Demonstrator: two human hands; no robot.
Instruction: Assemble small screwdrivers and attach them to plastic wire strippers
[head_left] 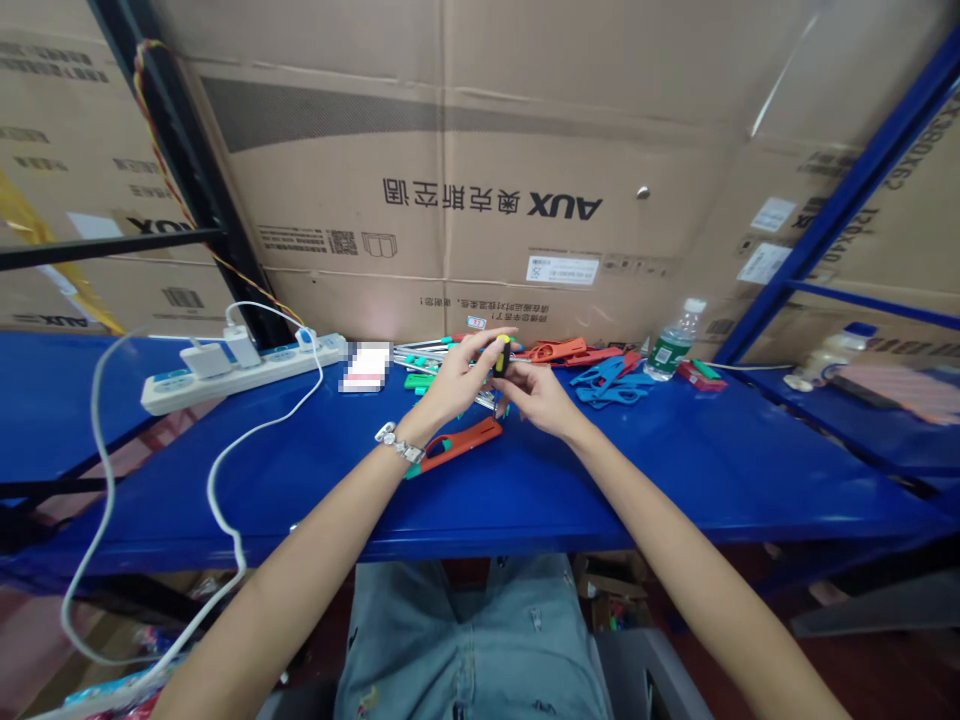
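My left hand [459, 376] is closed around the top of a screwdriver [502, 354] with a black and yellow handle, held upright over the blue table. Just below and to the right, my right hand [541, 398] has its fingers pinched together by the handle's lower end. Whatever sits between those fingertips is too small to make out. Nearer the table's front edge lies an orange lighter casing [472, 438] with a green end, partly behind my left wrist. Behind my hands are thin metal lighter tubes [420, 353] with green parts.
Orange casings [559, 351] and blue casings [611, 382] are piled at the back right, beside a water bottle [673, 345] and a small red box [701, 376]. A white power strip [169, 390] with trailing cables lies left. Large cardboard boxes [337, 230] stand behind the table.
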